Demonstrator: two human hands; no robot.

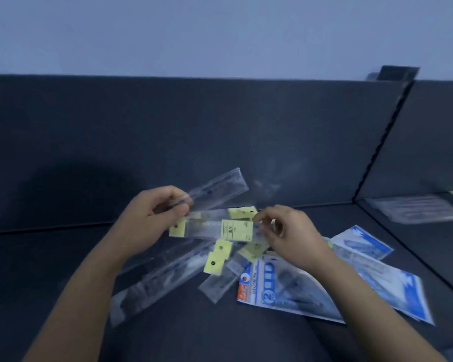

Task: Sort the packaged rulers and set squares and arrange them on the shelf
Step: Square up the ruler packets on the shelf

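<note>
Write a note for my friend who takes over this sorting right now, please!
Left hand: grips rulers in clear sleeves, one tilted up.
Right hand: pinches the right end of the yellow-label ruler.
Shelf: loose rulers lie under the hands; blue set square packs lie heaped on the right.
Past the divider: some clear packs lie flat.
Done: hardly anything; sorting is just under way.
Left: gather the rulers, stack the set squares, line both up on the shelf.
</note>
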